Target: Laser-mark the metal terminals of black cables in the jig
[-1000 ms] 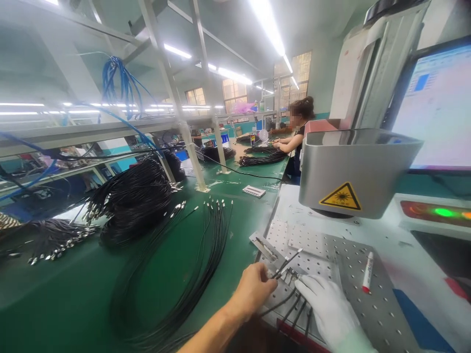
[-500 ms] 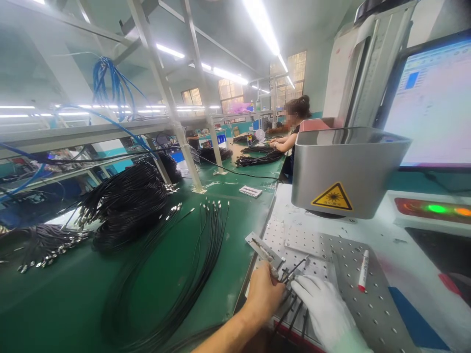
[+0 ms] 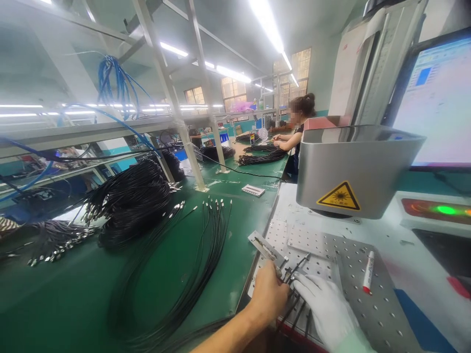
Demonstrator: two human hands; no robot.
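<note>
My bare left hand (image 3: 269, 295) is closed in a pinch on the metal-tipped ends of several thin black cables (image 3: 294, 267), at the near left corner of the perforated metal plate (image 3: 353, 274). My right hand (image 3: 326, 306), in a white glove, lies over the same cables just to the right, fingers curled down on them. The cable ends point up and right toward a small metal fixture (image 3: 267, 247) on the plate. Above the plate hangs the grey laser head (image 3: 353, 166) with a yellow warning label.
A red-and-white marker (image 3: 368, 272) lies on the plate to the right. Loose black cables (image 3: 206, 245) fan across the green bench, with thick bundles (image 3: 128, 201) further left. A monitor (image 3: 437, 103) stands at right. Another person (image 3: 294, 135) works at the far end of the bench.
My left hand has slid forward and right onto the plate, closing in on the cable ends beside the gloved right hand. The cable tips have shifted slightly forward.
</note>
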